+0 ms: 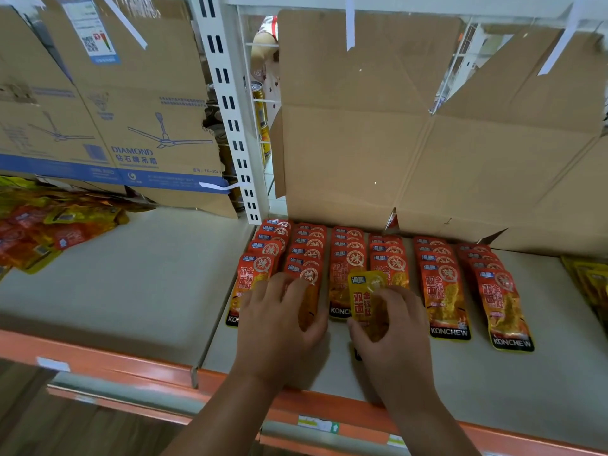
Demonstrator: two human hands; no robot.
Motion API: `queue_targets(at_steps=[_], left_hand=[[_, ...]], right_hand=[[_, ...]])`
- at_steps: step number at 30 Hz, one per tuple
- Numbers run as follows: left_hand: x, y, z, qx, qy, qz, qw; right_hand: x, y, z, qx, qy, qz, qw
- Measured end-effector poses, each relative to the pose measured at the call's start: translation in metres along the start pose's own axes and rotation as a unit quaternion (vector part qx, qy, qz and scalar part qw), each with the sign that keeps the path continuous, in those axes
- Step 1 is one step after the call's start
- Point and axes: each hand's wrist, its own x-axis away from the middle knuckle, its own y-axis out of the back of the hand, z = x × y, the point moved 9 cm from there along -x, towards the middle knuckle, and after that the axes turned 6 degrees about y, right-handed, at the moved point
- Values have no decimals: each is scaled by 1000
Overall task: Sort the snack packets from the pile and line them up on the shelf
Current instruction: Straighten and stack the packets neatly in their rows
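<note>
Several rows of red snack packets (444, 291) lie overlapped on the white shelf (131, 291), running back toward a cardboard sheet. My left hand (279, 327) lies flat with straight fingers on the front packets of the two left rows (253, 274). My right hand (394, 337) pinches a yellow snack packet (363, 296) over the front of the fourth row. A mixed pile of red and yellow packets (49, 228) sits at the far left of the shelf.
Cardboard sheets (378, 126) stand behind the rows, and a ceiling-fan carton (115, 110) leans behind the pile. A white slotted upright (230, 110) divides the bays. More yellow packets (589, 281) lie at the right edge. An orange rail (98, 360) fronts the shelf.
</note>
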Motion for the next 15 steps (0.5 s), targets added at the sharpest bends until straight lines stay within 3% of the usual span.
queue_targets(at_steps=[10, 15], left_hand=[[-11, -11, -28, 49, -93, 30, 994], [-19, -23, -69, 105, -158, 58, 980]], right_hand=[[5, 24, -2, 36, -53, -45, 997], [14, 54, -22, 68, -122, -86, 986]])
